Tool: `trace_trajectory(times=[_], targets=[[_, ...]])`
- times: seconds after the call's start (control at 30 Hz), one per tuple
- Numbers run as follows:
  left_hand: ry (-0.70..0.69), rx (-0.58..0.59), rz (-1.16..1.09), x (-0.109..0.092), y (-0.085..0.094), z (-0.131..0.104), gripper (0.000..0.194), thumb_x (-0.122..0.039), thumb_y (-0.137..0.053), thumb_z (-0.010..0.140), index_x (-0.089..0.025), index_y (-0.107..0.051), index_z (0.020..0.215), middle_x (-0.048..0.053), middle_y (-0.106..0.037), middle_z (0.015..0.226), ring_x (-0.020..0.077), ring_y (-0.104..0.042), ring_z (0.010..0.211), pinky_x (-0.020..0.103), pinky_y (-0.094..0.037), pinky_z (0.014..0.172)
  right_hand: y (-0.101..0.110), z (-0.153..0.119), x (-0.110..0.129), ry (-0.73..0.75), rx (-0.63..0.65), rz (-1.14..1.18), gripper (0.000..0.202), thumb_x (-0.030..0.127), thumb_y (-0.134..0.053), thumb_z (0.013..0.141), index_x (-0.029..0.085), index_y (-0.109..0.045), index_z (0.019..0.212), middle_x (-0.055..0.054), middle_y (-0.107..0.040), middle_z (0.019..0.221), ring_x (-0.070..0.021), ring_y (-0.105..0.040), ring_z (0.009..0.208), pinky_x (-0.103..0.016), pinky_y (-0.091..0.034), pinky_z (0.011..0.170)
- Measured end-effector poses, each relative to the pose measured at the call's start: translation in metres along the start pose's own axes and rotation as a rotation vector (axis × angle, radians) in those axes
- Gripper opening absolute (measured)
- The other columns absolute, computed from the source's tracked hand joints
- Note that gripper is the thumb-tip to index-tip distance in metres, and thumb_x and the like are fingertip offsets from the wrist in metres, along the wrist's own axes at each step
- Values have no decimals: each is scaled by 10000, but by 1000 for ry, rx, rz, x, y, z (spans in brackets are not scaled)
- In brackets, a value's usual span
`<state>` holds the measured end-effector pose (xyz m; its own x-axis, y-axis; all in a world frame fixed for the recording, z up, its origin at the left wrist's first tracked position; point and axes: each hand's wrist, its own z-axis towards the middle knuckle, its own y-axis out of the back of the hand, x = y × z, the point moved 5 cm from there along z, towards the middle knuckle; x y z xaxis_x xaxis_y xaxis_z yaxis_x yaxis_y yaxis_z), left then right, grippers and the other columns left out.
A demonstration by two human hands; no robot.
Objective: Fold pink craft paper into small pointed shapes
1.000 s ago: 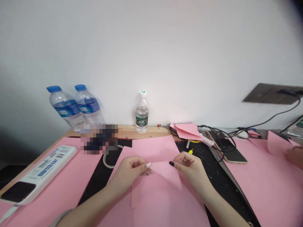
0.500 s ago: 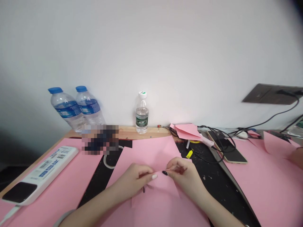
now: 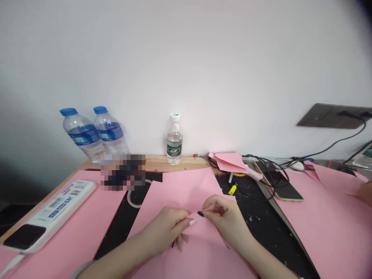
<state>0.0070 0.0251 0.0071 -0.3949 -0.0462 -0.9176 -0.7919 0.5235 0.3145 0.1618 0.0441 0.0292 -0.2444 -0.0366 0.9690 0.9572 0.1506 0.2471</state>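
Both hands are at a piece of pink paper (image 3: 202, 229), held slightly raised over other pink sheets (image 3: 186, 182). My left hand (image 3: 173, 226) pinches its upper edge between thumb and fingers, with some fingertips showing beneath. Close by on the right, my right hand (image 3: 223, 217) grips the same edge, its dark-nailed thumb pressed on top. The sheets below share the paper's colour, so its outline is hard to follow.
A white power bank (image 3: 50, 215) lies left. Two blue-capped bottles (image 3: 84, 135) lean on the wall; a small bottle (image 3: 174, 145) stands mid-back. Cables (image 3: 269, 186) and a phone (image 3: 280, 181) lie right. Another person's hand (image 3: 365, 192) is at the far right.
My left hand has shifted slightly down and its lower fingers now show under the paper. My right thumb has moved a little left. At far right, the other person's paper has dropped flatter.
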Motion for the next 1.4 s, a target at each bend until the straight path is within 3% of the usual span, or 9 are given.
trace_trajectory(times=[0.3, 0.57, 0.67, 0.8, 0.87, 0.93, 1.07, 1.27, 1.4], targets=[[22, 55, 3, 3, -5, -2, 401, -523, -372, 863, -190, -430, 647, -39, -541, 483, 88, -478, 317, 167, -299, 331, 0, 1, -1, -26, -8, 80, 84, 188, -695, 652, 180, -615, 627, 30, -596, 550, -116, -531, 525, -222, -396, 507], [14, 67, 93, 3, -7, -4, 445, -517, -321, 882, -197, -422, 589, -60, -442, 379, 82, -390, 289, 170, -304, 323, 1, 4, -1, -46, 26, 204, 139, 254, -721, 665, 162, -616, 672, 37, -560, 522, -88, -490, 495, -199, -374, 495], [49, -23, 56, 4, -1, -3, 448, -544, -320, 872, -207, -406, 589, -70, -411, 346, 87, -366, 266, 179, -264, 297, 6, 7, -2, -88, 31, 385, 262, 415, -655, 737, 174, -607, 829, -4, -617, 659, -110, -552, 567, -218, -424, 546], [123, -265, -94, 7, 13, -2, 456, -580, -315, 859, -218, -360, 585, -79, -385, 339, 92, -370, 261, 182, -257, 290, 15, 11, -5, -79, -44, 516, 434, 567, -615, 710, 214, -533, 949, -48, -633, 861, -171, -619, 701, -275, -482, 598], [103, -364, -147, 5, 15, -3, 464, -577, -324, 861, -216, -337, 569, -86, -353, 335, 86, -369, 277, 176, -279, 308, 8, 12, -9, -77, 19, 494, 423, 563, -648, 674, 213, -513, 870, -15, -612, 758, -150, -591, 591, -254, -456, 512], [81, -403, -185, 4, 12, -3, 467, -574, -320, 867, -214, -341, 570, -90, -334, 327, 81, -347, 274, 176, -275, 307, -8, 8, -13, -96, 178, 385, 385, 514, -688, 654, 190, -501, 742, 23, -556, 598, -109, -509, 464, -221, -395, 437], [69, -344, -228, 1, -7, -3, 438, -563, -329, 871, -210, -373, 615, -94, -344, 329, 83, -338, 273, 178, -268, 299, -39, -6, -20, -104, 380, 250, 325, 401, -737, 639, 146, -540, 593, 48, -482, 479, -67, -409, 403, -201, -331, 405], [35, -258, -332, 1, -25, -1, 419, -539, -310, 888, -208, -394, 647, -97, -343, 351, 75, -334, 283, 175, -285, 300, -48, -13, -14, -87, 331, 455, 261, 305, -753, 642, 160, -597, 793, -15, -632, 731, -158, -583, 684, -270, -460, 646], [-9, -267, -289, 0, -23, 0, 429, -533, -293, 896, -207, -402, 638, -90, -368, 325, 83, -358, 265, 185, -319, 300, -48, -15, -6, -78, 386, 467, 249, 370, -696, 695, 175, -544, 720, 24, -544, 604, -122, -504, 541, -268, -436, 575]])
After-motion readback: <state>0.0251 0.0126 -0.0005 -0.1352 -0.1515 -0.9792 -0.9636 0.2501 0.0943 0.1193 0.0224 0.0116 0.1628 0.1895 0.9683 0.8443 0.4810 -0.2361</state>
